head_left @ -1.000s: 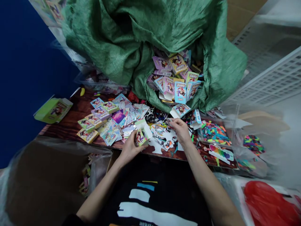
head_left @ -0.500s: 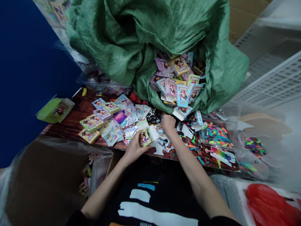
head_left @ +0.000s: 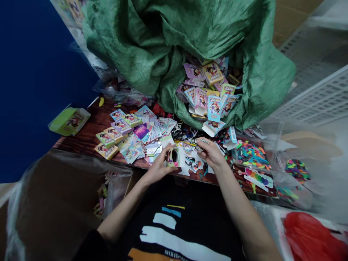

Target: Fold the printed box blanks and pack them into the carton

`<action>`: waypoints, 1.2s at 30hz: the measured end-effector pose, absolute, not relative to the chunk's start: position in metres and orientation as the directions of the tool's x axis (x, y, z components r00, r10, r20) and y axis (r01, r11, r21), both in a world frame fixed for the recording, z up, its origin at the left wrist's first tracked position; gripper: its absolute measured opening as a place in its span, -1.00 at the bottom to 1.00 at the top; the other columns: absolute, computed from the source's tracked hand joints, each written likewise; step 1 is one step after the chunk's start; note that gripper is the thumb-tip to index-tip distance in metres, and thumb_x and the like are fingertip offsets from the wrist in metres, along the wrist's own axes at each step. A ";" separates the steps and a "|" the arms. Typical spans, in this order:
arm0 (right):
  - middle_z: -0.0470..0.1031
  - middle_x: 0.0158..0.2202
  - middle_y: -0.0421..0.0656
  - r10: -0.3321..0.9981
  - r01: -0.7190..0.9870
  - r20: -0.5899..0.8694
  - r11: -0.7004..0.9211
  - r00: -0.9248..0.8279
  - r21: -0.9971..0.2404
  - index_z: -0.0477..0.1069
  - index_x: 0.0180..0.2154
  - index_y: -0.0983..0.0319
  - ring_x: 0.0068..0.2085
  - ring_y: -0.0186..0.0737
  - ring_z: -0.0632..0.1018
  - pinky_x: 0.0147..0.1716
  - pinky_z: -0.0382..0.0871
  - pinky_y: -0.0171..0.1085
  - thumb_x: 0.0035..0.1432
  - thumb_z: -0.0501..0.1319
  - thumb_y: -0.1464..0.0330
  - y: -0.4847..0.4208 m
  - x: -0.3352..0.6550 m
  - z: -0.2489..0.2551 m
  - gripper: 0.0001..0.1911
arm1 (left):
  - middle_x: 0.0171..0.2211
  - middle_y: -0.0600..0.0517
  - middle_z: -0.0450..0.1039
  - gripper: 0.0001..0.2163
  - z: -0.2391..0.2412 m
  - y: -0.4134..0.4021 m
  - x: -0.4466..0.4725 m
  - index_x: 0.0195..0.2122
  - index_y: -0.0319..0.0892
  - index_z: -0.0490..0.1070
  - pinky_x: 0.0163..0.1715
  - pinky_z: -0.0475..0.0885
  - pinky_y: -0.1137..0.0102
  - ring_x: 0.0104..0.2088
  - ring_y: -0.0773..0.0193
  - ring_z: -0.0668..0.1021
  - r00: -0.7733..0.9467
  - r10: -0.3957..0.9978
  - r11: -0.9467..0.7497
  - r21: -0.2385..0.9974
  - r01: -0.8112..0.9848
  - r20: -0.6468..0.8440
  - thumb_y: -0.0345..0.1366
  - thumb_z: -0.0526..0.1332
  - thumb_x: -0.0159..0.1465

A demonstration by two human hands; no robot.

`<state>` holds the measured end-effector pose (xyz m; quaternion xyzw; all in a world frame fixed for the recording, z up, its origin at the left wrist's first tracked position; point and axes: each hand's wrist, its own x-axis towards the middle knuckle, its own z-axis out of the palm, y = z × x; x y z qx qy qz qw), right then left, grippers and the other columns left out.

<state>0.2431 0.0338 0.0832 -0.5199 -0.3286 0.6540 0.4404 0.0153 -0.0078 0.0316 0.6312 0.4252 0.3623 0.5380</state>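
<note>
Moderate, even light, soft shadows only, source not visible. My left hand (head_left: 154, 169) and right hand (head_left: 212, 154) look sharp, no real motion blur. Glare and haze on the clear plastic sheeting (head_left: 296, 181) at right. Wide-angle bending at the edges skews the white plastic crate (head_left: 320, 98).

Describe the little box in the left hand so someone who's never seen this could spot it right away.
Start at the big green woven sack spilling cartons onto a dark wood-grain table. Near the table's front edge, the person's left hand grips a small printed carton. Unlike the loose cartons around it, it's held up in the hand, with a round dark opening in its face.
</note>
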 end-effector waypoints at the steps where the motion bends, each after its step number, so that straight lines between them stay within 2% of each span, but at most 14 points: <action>1: 0.19 -0.64 -0.40 0.919 -0.225 -0.382 -0.393 -0.096 -0.891 0.34 -0.43 0.21 -0.69 -0.55 0.09 -0.69 -0.14 -0.44 -0.25 0.48 0.07 0.028 0.242 0.092 -0.52 | 0.36 -0.13 0.13 -0.37 0.033 -0.008 0.017 0.21 -0.08 0.20 0.36 0.07 0.11 0.42 0.04 0.04 0.381 0.924 -0.060 0.989 0.139 0.002 -0.34 0.37 0.12; 4: 0.18 -0.64 -0.39 0.937 -0.075 -0.312 -0.327 -0.158 -0.942 0.39 -0.36 0.19 -0.68 -0.50 0.08 -0.68 -0.12 -0.42 -0.07 0.39 0.06 0.014 0.235 0.115 -0.61 | 0.35 -0.14 0.14 -0.36 0.035 -0.009 0.022 0.20 -0.08 0.21 0.36 0.04 0.05 0.42 0.02 0.05 0.373 0.928 -0.055 0.986 0.158 -0.008 -0.36 0.38 0.10; 7: 0.28 -0.60 -0.32 0.961 0.237 -0.167 -0.114 -0.219 -0.965 0.45 -0.37 0.20 -0.60 -0.42 0.22 -0.59 0.05 -0.38 0.08 0.28 0.16 0.006 0.223 0.127 -0.77 | 0.35 -0.18 0.13 -0.32 0.033 -0.009 0.028 0.21 -0.11 0.20 0.34 0.07 0.04 0.41 -0.02 0.10 0.347 0.937 -0.045 0.973 0.228 -0.038 -0.38 0.39 0.06; 10: 0.38 -0.54 -0.27 0.966 0.559 -0.076 0.077 -0.245 -0.826 0.50 -0.35 0.19 -0.51 -0.34 0.33 -0.48 0.12 -0.35 0.12 0.23 0.31 0.005 0.213 0.129 -0.89 | 0.29 -0.18 0.22 -0.30 0.030 -0.008 0.031 0.21 -0.13 0.18 0.31 0.15 0.05 0.34 -0.02 0.24 0.295 0.955 -0.063 0.946 0.319 -0.036 -0.39 0.40 0.03; 12: 0.36 -0.56 -0.30 0.969 0.658 -0.064 0.114 -0.240 -0.744 0.51 -0.26 0.17 -0.52 -0.33 0.33 -0.48 0.11 -0.34 0.14 0.22 0.33 0.007 0.211 0.128 -0.87 | 0.21 -0.15 0.31 -0.30 0.029 -0.007 0.030 0.19 -0.13 0.19 0.24 0.25 0.06 0.24 -0.02 0.37 0.262 0.964 -0.066 0.924 0.376 -0.038 -0.39 0.41 0.02; 16: 0.36 -0.54 -0.31 0.966 0.640 -0.035 0.143 -0.257 -0.755 0.47 -0.21 0.18 -0.49 -0.30 0.38 -0.44 0.16 -0.34 0.20 0.17 0.33 0.012 0.209 0.128 -0.85 | 0.09 -0.09 0.41 -0.35 0.028 -0.006 0.028 0.15 -0.10 0.23 0.11 0.38 0.11 0.10 0.00 0.48 0.245 0.968 -0.052 0.897 0.438 -0.064 -0.39 0.41 0.02; 19: 0.48 -0.35 -0.21 0.953 0.642 -0.017 0.189 -0.301 -0.743 0.44 -0.24 0.20 -0.35 -0.27 0.46 -0.32 0.24 -0.31 0.18 0.18 0.39 0.016 0.202 0.127 -0.90 | 0.16 -0.10 0.36 -0.33 0.025 -0.006 0.028 0.17 -0.09 0.20 0.15 0.35 0.12 0.17 -0.01 0.44 0.249 0.967 -0.066 0.898 0.434 -0.050 -0.38 0.41 0.03; 22: 0.48 -0.21 -0.14 0.949 0.660 0.008 0.225 -0.315 -0.716 0.44 -0.21 0.21 -0.24 -0.23 0.49 -0.22 0.28 -0.27 0.17 0.20 0.41 0.021 0.196 0.125 -0.88 | 0.23 -0.15 0.29 -0.32 0.022 -0.006 0.028 0.19 -0.11 0.18 0.21 0.28 0.09 0.25 -0.04 0.36 0.234 0.972 -0.074 0.897 0.437 -0.034 -0.36 0.41 0.05; 27: 0.44 -0.21 -0.13 0.959 0.634 0.133 0.265 -0.249 -0.726 0.44 -0.23 0.20 -0.29 -0.23 0.48 -0.24 0.33 -0.25 0.24 0.14 0.40 0.017 0.202 0.123 -0.89 | 0.22 -0.14 0.31 -0.32 0.020 -0.006 0.021 0.19 -0.10 0.18 0.21 0.28 0.07 0.24 -0.04 0.38 0.217 0.976 -0.084 0.891 0.447 -0.016 -0.34 0.41 0.06; 32: 0.45 -0.13 -0.06 0.944 0.569 0.228 0.325 -0.237 -0.755 0.45 -0.24 0.16 -0.08 -0.10 0.51 -0.21 0.38 -0.21 0.28 0.15 0.32 -0.013 0.201 0.107 -0.88 | 0.09 -0.09 0.40 -0.38 0.023 -0.007 0.021 0.16 -0.09 0.19 0.09 0.39 0.16 0.10 0.04 0.48 0.158 0.987 -0.092 0.897 0.432 0.025 -0.33 0.38 0.09; 36: 0.46 -0.25 -0.10 0.958 0.559 0.218 0.285 -0.184 -0.779 0.44 -0.23 0.16 -0.20 -0.13 0.51 -0.22 0.39 -0.20 0.28 0.14 0.30 -0.023 0.197 0.083 -0.87 | 0.03 -0.12 0.43 -0.39 0.030 -0.009 0.031 0.14 -0.15 0.19 0.04 0.43 0.15 0.02 0.02 0.52 0.136 0.989 -0.105 0.899 0.426 0.051 -0.29 0.38 0.09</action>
